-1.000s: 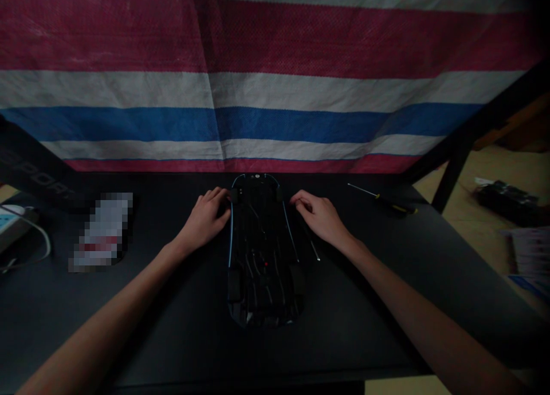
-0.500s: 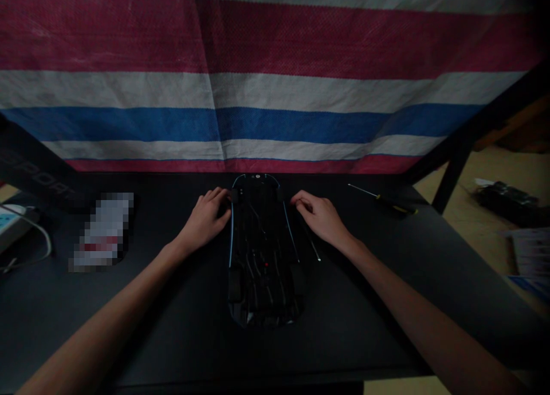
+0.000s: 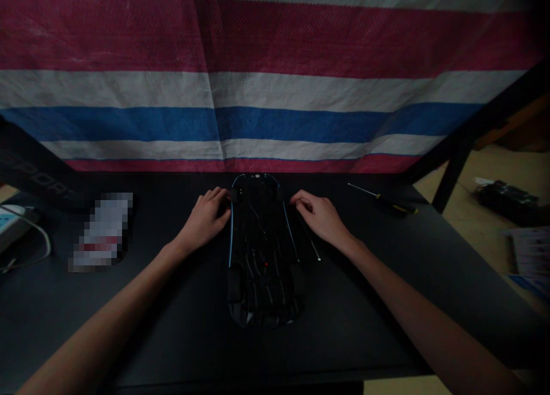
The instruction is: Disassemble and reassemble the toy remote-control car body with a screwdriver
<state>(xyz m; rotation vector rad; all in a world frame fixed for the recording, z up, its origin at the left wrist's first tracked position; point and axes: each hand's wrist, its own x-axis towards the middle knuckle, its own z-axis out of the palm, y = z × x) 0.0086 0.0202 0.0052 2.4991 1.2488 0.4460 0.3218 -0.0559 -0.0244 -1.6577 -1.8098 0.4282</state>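
Two hands (image 3: pixel 206 217) (image 3: pixel 320 217) flank one toy car (image 3: pixel 262 251).

A black toy car (image 3: pixel 263 251) with thin blue edge lines lies upside down, lengthwise on the dark table (image 3: pixel 387 280).

Matt black table (image 3: pixel 387 280), woven tarpaulin (image 3: pixel 275 85)

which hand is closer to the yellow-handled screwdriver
Right. The right hand lies left of the screwdriver, beside the toy car; the left hand sits beyond the car's far side.
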